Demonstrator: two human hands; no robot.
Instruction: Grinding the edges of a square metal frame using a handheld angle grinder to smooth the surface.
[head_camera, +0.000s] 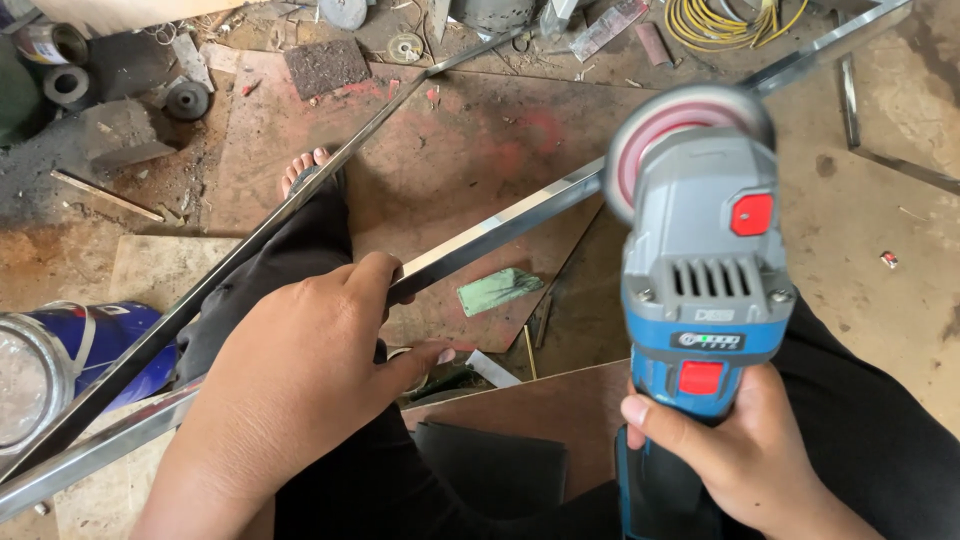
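Now, both hands busy over the workshop floor.
Far left, a blue can (70, 350) lies on the floor (880, 200); the left hand (300, 370) is wrapped around a shiny steel bar (500, 225) running diagonally across the lap, and a second bar (300, 200) crosses behind it. On the right, the right hand (735, 445) grips a blue-grey angle grinder (705, 260), its disc up at the bar.
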